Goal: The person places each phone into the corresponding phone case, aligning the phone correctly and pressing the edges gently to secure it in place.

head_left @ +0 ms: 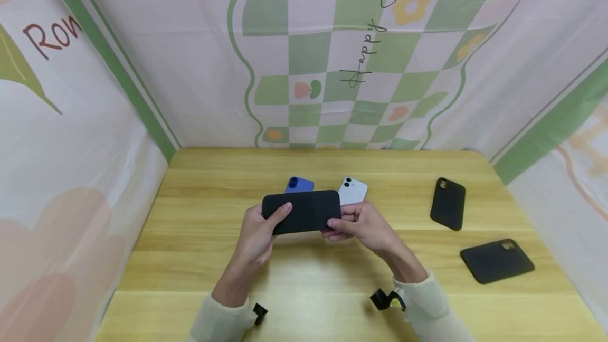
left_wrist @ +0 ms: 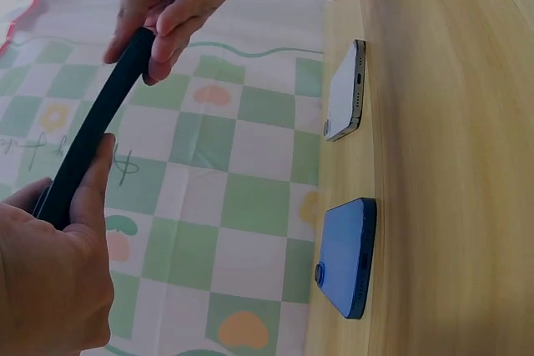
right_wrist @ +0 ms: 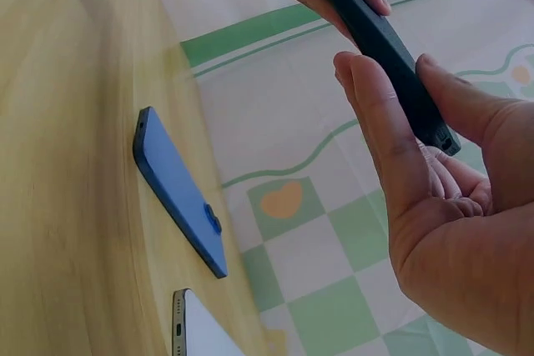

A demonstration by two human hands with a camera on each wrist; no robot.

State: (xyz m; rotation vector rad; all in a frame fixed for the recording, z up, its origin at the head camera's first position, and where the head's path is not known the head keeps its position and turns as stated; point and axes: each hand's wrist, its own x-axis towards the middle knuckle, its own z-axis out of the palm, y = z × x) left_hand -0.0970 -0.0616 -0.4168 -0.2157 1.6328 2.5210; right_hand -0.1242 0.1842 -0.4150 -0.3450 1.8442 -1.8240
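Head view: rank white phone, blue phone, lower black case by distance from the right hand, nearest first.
From the right hand:
1. White phone: just beyond it.
2. Blue phone: beyond, to its left.
3. Lower black case: well off to the right.

Pale wooden table (head_left: 190, 257) backed by green-and-white checked cloth (head_left: 311, 51). Yellow flower (head_left: 412, 6) printed high on cloth. Red lettering (head_left: 53, 36) at left cut off, possibly "Rom".

Curtained table booth; whether home or studio cannot be told. Comprises: one wood-grain table (head_left: 190, 257), centre to six o'clock; one checked cloth backdrop (head_left: 309, 51), green and white, lettered "Happy", at twelve; green-banded, creased fabric side panels (head_left: 57, 189) at nine and three, enclosing it.
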